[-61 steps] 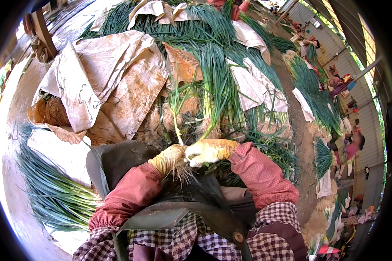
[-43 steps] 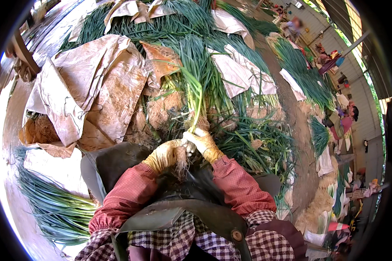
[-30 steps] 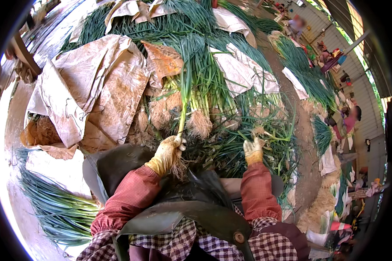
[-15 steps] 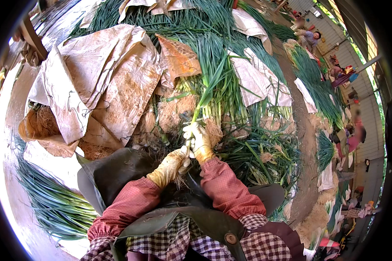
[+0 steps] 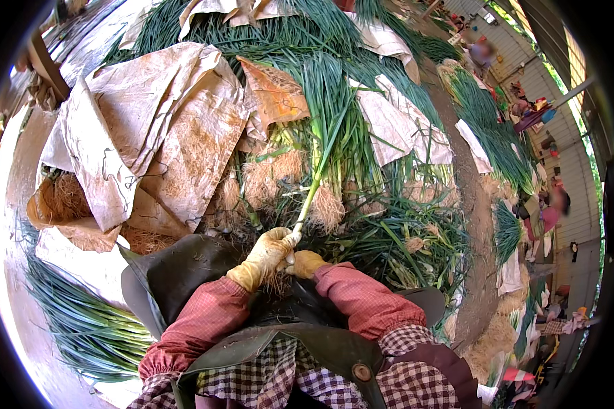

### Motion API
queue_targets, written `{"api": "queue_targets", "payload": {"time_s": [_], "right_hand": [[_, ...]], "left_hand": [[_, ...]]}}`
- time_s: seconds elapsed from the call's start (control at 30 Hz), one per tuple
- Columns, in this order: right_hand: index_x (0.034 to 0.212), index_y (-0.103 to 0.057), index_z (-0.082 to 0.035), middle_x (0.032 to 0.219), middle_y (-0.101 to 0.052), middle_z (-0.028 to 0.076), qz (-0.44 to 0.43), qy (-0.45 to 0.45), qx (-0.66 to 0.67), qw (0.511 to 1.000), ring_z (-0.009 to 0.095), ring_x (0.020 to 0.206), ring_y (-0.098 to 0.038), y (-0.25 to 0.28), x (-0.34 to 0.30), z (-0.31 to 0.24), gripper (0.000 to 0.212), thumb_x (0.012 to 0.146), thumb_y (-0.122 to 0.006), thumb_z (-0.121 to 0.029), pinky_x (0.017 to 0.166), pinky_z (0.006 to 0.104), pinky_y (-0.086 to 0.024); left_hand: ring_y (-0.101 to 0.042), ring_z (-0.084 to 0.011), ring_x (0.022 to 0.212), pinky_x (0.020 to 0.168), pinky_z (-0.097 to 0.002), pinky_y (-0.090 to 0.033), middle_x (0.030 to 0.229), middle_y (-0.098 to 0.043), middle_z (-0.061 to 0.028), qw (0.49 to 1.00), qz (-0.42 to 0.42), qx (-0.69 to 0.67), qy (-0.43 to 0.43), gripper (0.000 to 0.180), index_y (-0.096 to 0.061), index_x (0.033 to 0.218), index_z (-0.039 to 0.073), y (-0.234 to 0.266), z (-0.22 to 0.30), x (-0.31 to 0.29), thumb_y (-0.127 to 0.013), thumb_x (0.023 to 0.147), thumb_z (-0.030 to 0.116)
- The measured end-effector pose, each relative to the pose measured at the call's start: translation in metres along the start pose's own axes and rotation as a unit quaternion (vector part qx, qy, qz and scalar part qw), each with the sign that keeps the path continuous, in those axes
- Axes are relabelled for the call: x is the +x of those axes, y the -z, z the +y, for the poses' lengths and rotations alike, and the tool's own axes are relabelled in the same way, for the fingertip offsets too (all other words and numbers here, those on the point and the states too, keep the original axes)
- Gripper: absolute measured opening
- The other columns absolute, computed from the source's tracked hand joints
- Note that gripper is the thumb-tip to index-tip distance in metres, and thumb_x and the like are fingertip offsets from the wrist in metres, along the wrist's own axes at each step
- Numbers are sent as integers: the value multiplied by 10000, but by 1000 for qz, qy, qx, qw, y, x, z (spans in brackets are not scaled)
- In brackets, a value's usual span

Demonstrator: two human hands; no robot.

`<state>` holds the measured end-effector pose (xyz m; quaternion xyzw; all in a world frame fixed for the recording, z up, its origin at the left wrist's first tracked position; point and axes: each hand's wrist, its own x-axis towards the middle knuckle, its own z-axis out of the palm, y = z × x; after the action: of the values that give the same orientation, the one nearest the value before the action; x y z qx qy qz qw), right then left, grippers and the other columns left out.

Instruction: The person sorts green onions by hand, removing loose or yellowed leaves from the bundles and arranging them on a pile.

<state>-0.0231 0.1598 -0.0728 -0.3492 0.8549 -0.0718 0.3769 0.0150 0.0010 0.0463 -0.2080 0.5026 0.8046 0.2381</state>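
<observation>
A single green onion [image 5: 310, 202] slants up and away from me, its pale stalk low and its green leaves fanned over the pile. My left hand [image 5: 269, 251], in a yellowed glove, is wrapped around the white lower stalk. Below that grip hang brown stringy roots [image 5: 274, 281]. Close beside it and a little lower, my gloved right hand [image 5: 306, 263] is closed near the root end; what its fingers hold, if anything, is hidden. More green onions [image 5: 331, 102] lie just ahead, with matted root clumps [image 5: 327, 210] facing me.
Stained pale sacking [image 5: 177, 116] covers roots at the left, and an orange-brown sack piece [image 5: 274, 92] lies beyond. Loose leaves [image 5: 402, 238] litter the ground on the right. A bundle of green onions [image 5: 92, 320] rests at lower left. Other people [image 5: 549, 211] sit at far right.
My right hand has moved from the upper stalk down to the root end. My left hand has shifted slightly up and right, now around the white stalk.
</observation>
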Motion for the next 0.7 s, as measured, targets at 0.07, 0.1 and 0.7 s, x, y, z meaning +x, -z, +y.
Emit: {"api": "queue_targets", "payload": {"time_s": [0.07, 0.1, 0.7], "right_hand": [[1043, -566, -62, 801, -626, 68, 77, -87, 443, 889, 154, 532, -550, 17, -4, 14, 478, 857, -457, -489, 490, 250, -444], [1052, -561, -53, 791, -620, 61, 91, -28, 651, 753, 136, 526, -537, 41, -8, 27, 493, 855, -465, -495, 478, 242, -432], [966, -537, -22, 808, -603, 69, 257, -35, 793, 551, 81, 459, -491, 120, -67, 2, 376, 847, -553, -378, 383, 187, -397]], "left_hand": [[-476, -99, 424, 372, -198, -376, 659, -573, -43, 999, -31, 30, 0, 145, -520, 896, 34, -5, 2, -6, -553, 864, 172], [-526, -124, 466, 403, -219, -430, 672, -587, -68, 999, -45, 30, -4, 140, -503, 918, 29, -6, -2, -7, -557, 857, 143], [-493, -109, 459, 433, -232, -394, 619, -533, -31, 991, -23, 27, -132, 69, -471, 902, 55, -12, -24, -5, -520, 866, 89]]}}
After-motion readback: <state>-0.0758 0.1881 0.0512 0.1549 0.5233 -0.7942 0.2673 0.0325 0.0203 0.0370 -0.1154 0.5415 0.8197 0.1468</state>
